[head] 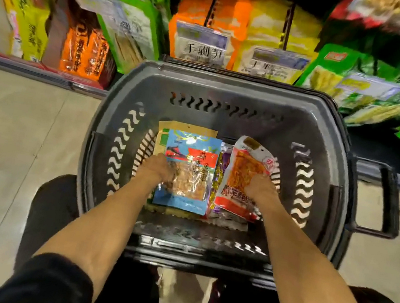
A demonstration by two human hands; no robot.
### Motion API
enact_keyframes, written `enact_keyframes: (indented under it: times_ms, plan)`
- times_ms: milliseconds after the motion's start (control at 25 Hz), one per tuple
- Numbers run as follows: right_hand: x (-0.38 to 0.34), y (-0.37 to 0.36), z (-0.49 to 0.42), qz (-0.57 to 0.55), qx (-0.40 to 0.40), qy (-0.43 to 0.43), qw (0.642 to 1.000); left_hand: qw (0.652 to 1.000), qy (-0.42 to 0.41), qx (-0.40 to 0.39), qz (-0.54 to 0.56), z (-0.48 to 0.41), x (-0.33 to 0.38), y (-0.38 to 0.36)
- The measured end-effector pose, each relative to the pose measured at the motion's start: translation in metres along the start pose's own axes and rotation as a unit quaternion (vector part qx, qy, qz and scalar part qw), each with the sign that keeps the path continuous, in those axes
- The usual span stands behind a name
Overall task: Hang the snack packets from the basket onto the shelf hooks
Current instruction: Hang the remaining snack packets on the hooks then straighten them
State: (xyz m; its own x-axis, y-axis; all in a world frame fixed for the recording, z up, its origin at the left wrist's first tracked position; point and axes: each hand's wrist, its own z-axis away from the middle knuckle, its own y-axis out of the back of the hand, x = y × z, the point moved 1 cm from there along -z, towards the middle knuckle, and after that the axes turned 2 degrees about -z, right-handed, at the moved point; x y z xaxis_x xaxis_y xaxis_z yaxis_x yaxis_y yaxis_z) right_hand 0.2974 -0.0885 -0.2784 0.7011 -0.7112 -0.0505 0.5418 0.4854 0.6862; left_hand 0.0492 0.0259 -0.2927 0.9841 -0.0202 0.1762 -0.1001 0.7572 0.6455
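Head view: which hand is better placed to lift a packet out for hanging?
Probably the right hand: it lies on the red and white packet, which is tilted up off the pile. The left hand only touches the side of the flat blue packet. The fingers' grip is unclear.

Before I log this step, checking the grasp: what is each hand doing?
Left hand: closed on the blue packet in the basket.
Right hand: closed on the red-and-white packet.
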Motion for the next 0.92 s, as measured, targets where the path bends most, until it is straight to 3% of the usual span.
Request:
enact_keyframes:
  times_ms: [160,280,480,640,800,920]
  plan:
    - [0.007,-0.016,-0.02,-0.093,0.005,-0.037,0.995,0.999,0.005,0.03,0.036,-0.023,-0.003,-0.017]
    - [0.015,-0.021,-0.032,-0.102,-0.014,-0.06,0.993,0.994,0.032,0.044,0.095,-0.024,-0.002,-0.019]
    - [0.019,-0.033,-0.041,-0.19,-0.072,-0.084,0.976,0.969,0.069,-0.01,0.237,-0.04,-0.012,-0.028]
    - [0.017,-0.042,-0.042,-0.204,-0.044,-0.087,0.974,0.94,0.084,-0.049,0.326,-0.044,-0.018,-0.023]
    - [0.01,-0.039,-0.035,-0.213,-0.021,-0.131,0.968,0.942,0.05,-0.059,0.326,-0.038,-0.019,-0.016]
    - [0.006,-0.027,-0.012,-0.3,0.024,-0.163,0.939,0.96,0.005,-0.025,0.278,-0.016,-0.015,-0.008]
